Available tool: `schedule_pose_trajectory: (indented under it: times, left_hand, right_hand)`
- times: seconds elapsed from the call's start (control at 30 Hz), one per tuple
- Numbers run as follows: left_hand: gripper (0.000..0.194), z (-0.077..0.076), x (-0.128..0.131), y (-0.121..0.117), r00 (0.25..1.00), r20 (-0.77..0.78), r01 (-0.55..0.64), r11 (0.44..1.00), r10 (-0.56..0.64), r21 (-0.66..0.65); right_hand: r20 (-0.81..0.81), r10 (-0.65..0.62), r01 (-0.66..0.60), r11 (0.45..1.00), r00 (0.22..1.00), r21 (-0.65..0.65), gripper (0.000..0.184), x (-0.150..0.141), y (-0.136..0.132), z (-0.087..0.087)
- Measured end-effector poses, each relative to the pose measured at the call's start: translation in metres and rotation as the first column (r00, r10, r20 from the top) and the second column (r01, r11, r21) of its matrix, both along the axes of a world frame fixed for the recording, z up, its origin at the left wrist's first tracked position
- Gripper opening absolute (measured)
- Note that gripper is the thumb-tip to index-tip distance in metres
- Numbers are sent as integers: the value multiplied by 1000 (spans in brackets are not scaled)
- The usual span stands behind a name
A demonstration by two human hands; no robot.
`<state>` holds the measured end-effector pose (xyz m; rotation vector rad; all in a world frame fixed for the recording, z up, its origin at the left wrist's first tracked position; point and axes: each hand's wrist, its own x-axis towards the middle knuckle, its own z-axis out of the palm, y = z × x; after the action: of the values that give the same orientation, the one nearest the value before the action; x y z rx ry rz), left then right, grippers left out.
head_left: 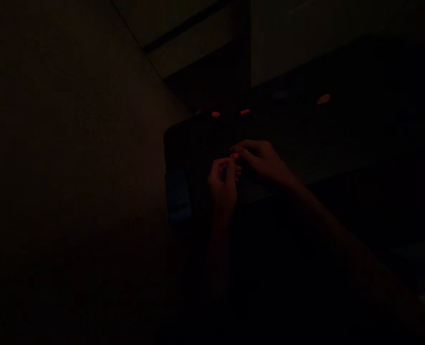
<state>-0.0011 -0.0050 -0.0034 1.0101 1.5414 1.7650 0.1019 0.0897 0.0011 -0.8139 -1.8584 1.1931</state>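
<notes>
The view is very dark. My left hand (223, 184) and my right hand (260, 155) meet over the dark table (298, 155). A small glowing orange-red piece (234, 156) sits between their fingertips; its exact kind is hard to make out, though it looks soft and rounded. My left thumb and forefinger pinch it from the near side. From the right, the thumb and fingers of my right hand close on it. Beyond the hands lie two more small orange-red pieces, a lumpy one (215, 114) and a short rod-like one (245, 112).
A phone (178, 196) lies at the table's left end. Farther right on the table are a flat orange lump (323, 99) and a dim purplish thing (280, 95). Pale cabinet or drawer fronts (198, 45) stand behind, and floor shows at left.
</notes>
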Motion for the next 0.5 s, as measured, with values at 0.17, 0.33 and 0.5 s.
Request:
schedule_pose_trajectory:
  times: [0.17,0.33,0.5]
  left_hand:
    - [4,1,0,0,1000,-2,-8,1000,8,3]
    - [5,1,0,0,1000,-5,-10,1000,10,5]
    - [6,-1,0,1,1000,-2,-9,1000,9,11]
  right_hand:
    - [0,-9,9,1000,1000,-10,21,0,-1,1]
    - [1,1,-1,1000,1000,-1,21,0,0,1]
    - [2,-6,6,1000,1000,6,21,0,0,0]
